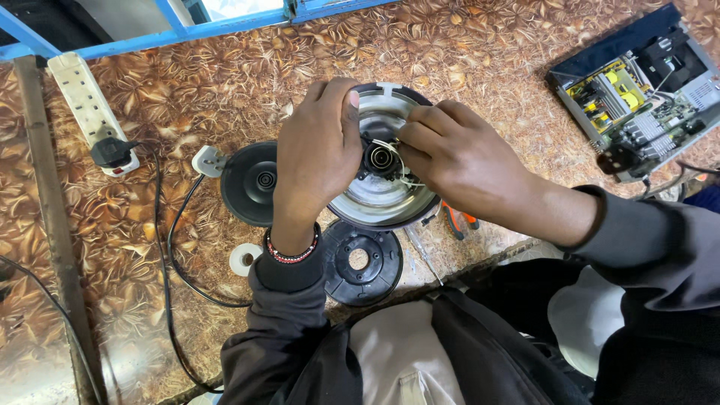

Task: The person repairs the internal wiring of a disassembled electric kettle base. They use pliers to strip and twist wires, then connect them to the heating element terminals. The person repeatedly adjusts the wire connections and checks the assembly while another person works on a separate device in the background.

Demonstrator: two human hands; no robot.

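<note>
Head view: my left hand (315, 146) is closed around the rim of an upturned kettle body (379, 196), thumb laid across its metal underside, holding it steady. My right hand (450, 154) is pinched narrow, fingertips gripping thin white wires (394, 146) beside the round black connector (380, 157) at the centre of the underside. The kettle body sits on the tabletop (487, 67), near its front edge, directly before me.

Touching the kettle body on its left lies the black round power base (251, 184), its cord running to a white plug (208, 160). Just below the kettle body rests a black plastic bottom cover (360, 262). A roll of white tape (244, 259) lies near my left wrist. An orange-handled screwdriver (457, 221) lies under my right wrist. Well apart: a white power strip (86, 101) at far left, an opened electronics chassis (641, 94) at far right.
</note>
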